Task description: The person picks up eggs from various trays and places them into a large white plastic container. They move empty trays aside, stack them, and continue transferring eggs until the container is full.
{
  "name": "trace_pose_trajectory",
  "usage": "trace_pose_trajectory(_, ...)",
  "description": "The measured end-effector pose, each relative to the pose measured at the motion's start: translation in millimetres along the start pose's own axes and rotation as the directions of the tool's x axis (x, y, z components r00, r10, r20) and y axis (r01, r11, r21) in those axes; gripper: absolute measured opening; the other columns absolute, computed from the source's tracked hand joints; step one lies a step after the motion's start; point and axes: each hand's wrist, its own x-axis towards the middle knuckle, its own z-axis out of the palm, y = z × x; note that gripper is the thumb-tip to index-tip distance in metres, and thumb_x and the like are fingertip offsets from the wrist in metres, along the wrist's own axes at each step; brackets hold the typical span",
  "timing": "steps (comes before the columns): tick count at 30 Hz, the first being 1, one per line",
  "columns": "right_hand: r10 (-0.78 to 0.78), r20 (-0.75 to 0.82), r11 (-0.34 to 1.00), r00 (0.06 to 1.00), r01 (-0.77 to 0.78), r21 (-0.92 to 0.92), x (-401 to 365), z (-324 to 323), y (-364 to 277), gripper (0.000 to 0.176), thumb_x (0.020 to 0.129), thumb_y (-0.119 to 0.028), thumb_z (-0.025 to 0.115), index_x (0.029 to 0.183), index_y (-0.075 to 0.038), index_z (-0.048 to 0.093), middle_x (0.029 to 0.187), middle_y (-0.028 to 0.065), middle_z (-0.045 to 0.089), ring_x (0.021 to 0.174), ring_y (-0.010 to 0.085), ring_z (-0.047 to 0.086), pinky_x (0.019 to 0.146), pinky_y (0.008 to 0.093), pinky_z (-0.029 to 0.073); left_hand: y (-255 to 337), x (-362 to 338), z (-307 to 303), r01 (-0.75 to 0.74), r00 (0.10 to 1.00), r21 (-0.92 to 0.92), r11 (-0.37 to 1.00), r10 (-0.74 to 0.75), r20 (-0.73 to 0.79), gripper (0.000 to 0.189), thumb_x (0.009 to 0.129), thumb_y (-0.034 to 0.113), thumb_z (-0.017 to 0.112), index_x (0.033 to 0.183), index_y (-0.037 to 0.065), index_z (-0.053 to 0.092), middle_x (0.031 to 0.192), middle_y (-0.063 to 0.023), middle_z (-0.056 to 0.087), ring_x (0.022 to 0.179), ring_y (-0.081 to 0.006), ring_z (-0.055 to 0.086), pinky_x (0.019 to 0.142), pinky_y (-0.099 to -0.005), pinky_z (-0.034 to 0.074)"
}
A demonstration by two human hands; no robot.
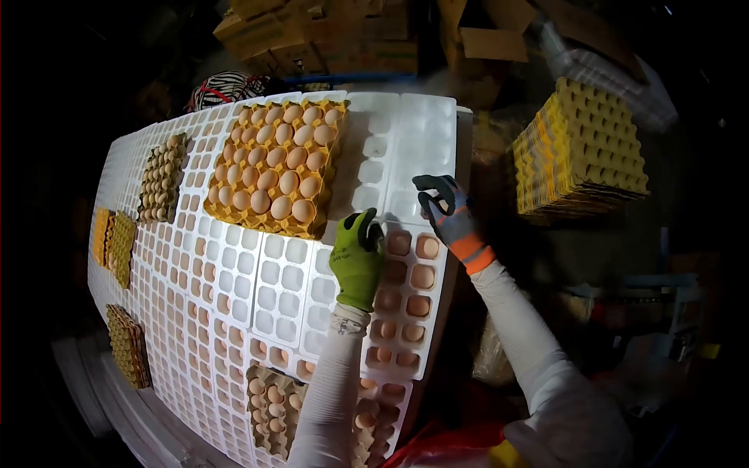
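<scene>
My left hand (357,261), in a green glove with black fingertips, is over the white foam egg trays, its fingers curled close to the corner of a yellow egg tray (331,222) full of eggs. My right hand (452,222), in a grey and orange glove with dark fingers, bends its fingers and thumb toward each other above the right edge of a white foam tray (425,148). What either hand holds, I cannot tell. Just below the hands, brown eggs (423,276) sit in the foam cells. Left of my left wrist lies a foam tray with bare cells (282,277).
Several yellow pulp trays form a stack (581,152) to the right. Smaller grey trays of eggs (161,179) stand at the left, and another (273,405) lies in front. Cardboard boxes (312,39) are piled behind the table. Foam trays cover the table.
</scene>
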Motion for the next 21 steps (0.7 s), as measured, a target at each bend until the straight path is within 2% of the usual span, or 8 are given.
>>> trace_pose_trajectory(2, 0.109, -0.107, 0.949, 0.988, -0.071, 0.307, 17, 16, 17, 0.022, 0.091, -0.010, 0.069, 0.113, -0.006, 0.066, 0.105, 0.0122, 0.069, 0.096, 0.0275, 0.068, 0.083, 0.0318, 0.052, 21, 21, 9, 0.087, 0.995, -0.434, 0.897, -0.059, 0.078, 0.039, 0.086, -0.002, 0.061, 0.124, 0.006, 0.064, 0.112, -0.0146, 0.063, 0.100, -0.0325, 0.062, 0.086, -0.0364, 0.051)
trace_pose_trajectory(5, 0.062, -0.173, 0.893, 0.983, 0.023, 0.450, 46, 24, 20, 0.025, 0.091, -0.010, 0.068, 0.115, -0.004, 0.063, 0.105, 0.0136, 0.067, 0.098, 0.0277, 0.066, 0.087, 0.0318, 0.050, 36, 50, 49, -0.198, 0.980, -0.386, 0.901, 0.180, -0.084, 0.040, 0.085, -0.003, 0.058, 0.124, 0.008, 0.064, 0.110, -0.0143, 0.063, 0.103, -0.0354, 0.058, 0.089, -0.0424, 0.047)
trace_pose_trajectory(7, -0.053, -0.256, 0.982, 0.965, 0.096, 0.161, 57, 39, 74, 0.032, 0.088, -0.014, 0.069, 0.118, -0.006, 0.062, 0.111, 0.0142, 0.064, 0.104, 0.0304, 0.062, 0.093, 0.0364, 0.048, 29, 53, 65, -0.228, 0.973, -0.149, 0.962, 0.232, 0.009, 0.035, 0.085, 0.003, 0.060, 0.119, 0.012, 0.065, 0.111, -0.0123, 0.063, 0.103, -0.0353, 0.056, 0.089, -0.0454, 0.043)
trace_pose_trajectory(9, -0.245, -0.130, 0.814, 0.961, 0.131, -0.565, 51, 36, 98, 0.041, 0.082, -0.020, 0.070, 0.120, -0.007, 0.063, 0.121, 0.0158, 0.058, 0.115, 0.0367, 0.053, 0.101, 0.0470, 0.044, 31, 52, 69, -0.280, 0.960, -0.121, 0.952, 0.277, -0.041, 0.030, 0.082, 0.011, 0.065, 0.112, 0.013, 0.068, 0.110, -0.0109, 0.064, 0.102, -0.0356, 0.057, 0.089, -0.0467, 0.041)
trace_pose_trajectory(12, -0.209, -0.135, 0.902, 0.968, 0.138, -0.409, 42, 7, 39, 0.047, 0.088, -0.025, 0.069, 0.131, -0.007, 0.060, 0.142, 0.0221, 0.048, 0.128, 0.0423, 0.046, 0.107, 0.0460, 0.042, 19, 50, 70, -0.322, 0.943, -0.101, 0.941, 0.328, 0.047, 0.033, 0.080, 0.008, 0.064, 0.112, 0.012, 0.069, 0.111, -0.0120, 0.065, 0.101, -0.0366, 0.059, 0.087, -0.0479, 0.045)
trace_pose_trajectory(16, -0.051, -0.106, 0.800, 0.993, -0.023, -0.600, 27, 29, 47, 0.056, 0.093, -0.031, 0.065, 0.141, -0.005, 0.053, 0.160, 0.0233, 0.025, 0.134, 0.0430, 0.042, 0.109, 0.0459, 0.041, 14, 46, 47, -0.259, 0.961, -0.303, 0.917, 0.277, 0.018, 0.039, 0.081, 0.009, 0.064, 0.119, 0.011, 0.067, 0.122, -0.0163, 0.063, 0.112, -0.0391, 0.057, 0.099, -0.0496, 0.043)
trace_pose_trajectory(18, -0.018, -0.085, 0.738, 0.996, -0.044, -0.674, 28, 29, 46, 0.060, 0.094, -0.036, 0.061, 0.144, -0.004, 0.049, 0.159, 0.0236, 0.027, 0.136, 0.0433, 0.039, 0.111, 0.0463, 0.038, 12, 29, 17, -0.318, 0.947, 0.064, 0.946, 0.321, -0.028, 0.044, 0.081, 0.011, 0.065, 0.125, 0.008, 0.064, 0.126, -0.0172, 0.062, 0.114, -0.0402, 0.056, 0.101, -0.0505, 0.041)
trace_pose_trajectory(21, -0.037, -0.048, 0.638, 0.998, -0.013, -0.770, 28, 31, 50, 0.066, 0.095, -0.043, 0.057, 0.148, -0.007, 0.044, 0.158, 0.0242, 0.028, 0.134, 0.0442, 0.039, 0.113, 0.0503, 0.031, -9, -27, -3, -0.139, 0.966, 0.323, 0.936, 0.057, 0.252, 0.075, 0.082, 0.041, 0.070, 0.142, 0.001, 0.048, 0.141, -0.0208, 0.052, 0.133, -0.0407, 0.045, 0.110, -0.0551, 0.035)
